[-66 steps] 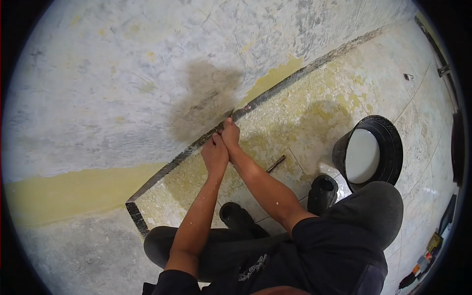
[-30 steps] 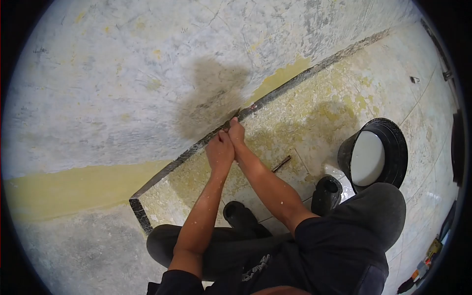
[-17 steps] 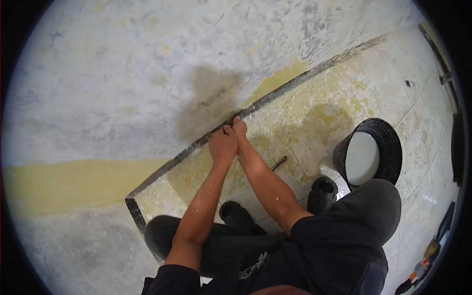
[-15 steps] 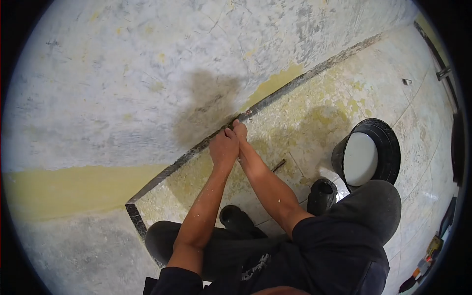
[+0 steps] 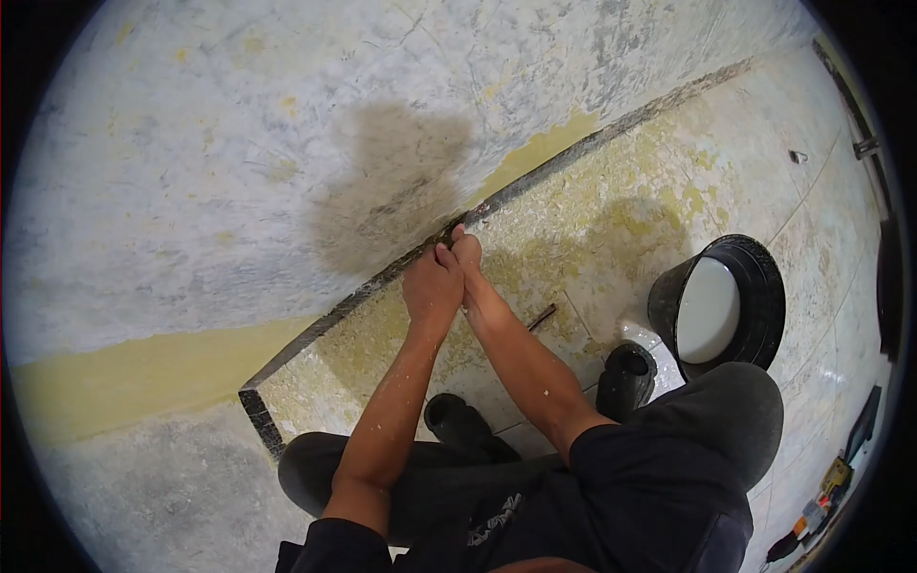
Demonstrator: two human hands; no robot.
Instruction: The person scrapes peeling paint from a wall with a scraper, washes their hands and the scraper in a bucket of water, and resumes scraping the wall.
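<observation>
Both my hands meet at the dark baseboard strip (image 5: 358,301) where the wall joins the floor. My left hand (image 5: 433,286) is closed, its knuckles facing up, and it presses against the right one. My right hand (image 5: 466,256) is curled too, with a fingertip reaching the strip. Whatever the fingers grip, if anything, is hidden beneath them. Yellow paint flakes (image 5: 535,253) litter the floor around the hands. On the wall (image 5: 239,191), the surface is patchy white and grey, with a yellow painted band (image 5: 162,372) low down.
A black bucket (image 5: 764,315) of whitish liquid (image 5: 707,310) stands beside my right knee. A thin dark stick-like object (image 5: 543,317) lies near my right forearm. Dark shoes (image 5: 626,377) are on the tiles. Several tools (image 5: 812,516) lie at the lower right; a small metallic piece (image 5: 798,157) lies farther off.
My hands stay together at the baseboard, with only a slight shift up and left in the view. The camera view has moved a little.
</observation>
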